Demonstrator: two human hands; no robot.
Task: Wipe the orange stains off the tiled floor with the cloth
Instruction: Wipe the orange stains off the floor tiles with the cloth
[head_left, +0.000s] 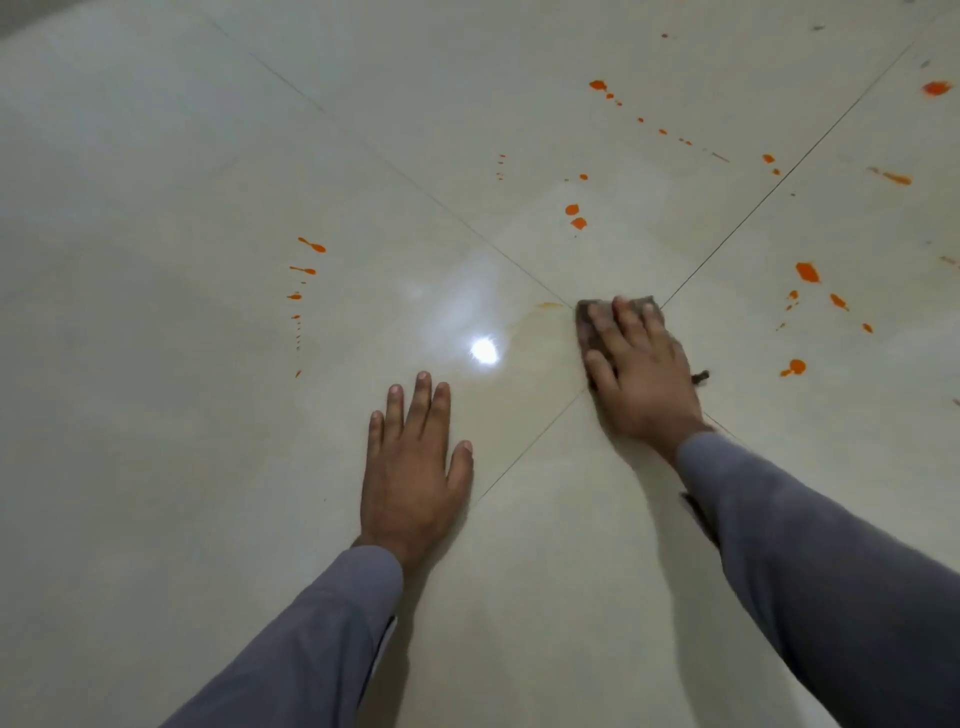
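Observation:
My right hand (641, 371) lies flat on a dark brown cloth (587, 319), pressing it onto the glossy cream tiled floor (156, 364) where the tile joints cross. Most of the cloth is hidden under the hand. A faint orange smear (550, 306) lies just left of the cloth. My left hand (415, 467) rests palm down on the floor, fingers spread, holding nothing. Orange stains dot the floor: an arc of drops at the left (306, 270), two blobs ahead of the cloth (575, 216), a line of drops at the far right (597, 84), and several blobs to the right (807, 272).
Thin dark grout lines (737, 223) cross under the cloth. A bright light reflection (484, 351) glares on the tile between the hands. Grey sleeves cover both forearms. A small dark scrap (701, 378), perhaps a corner of the cloth, lies right of my right hand.

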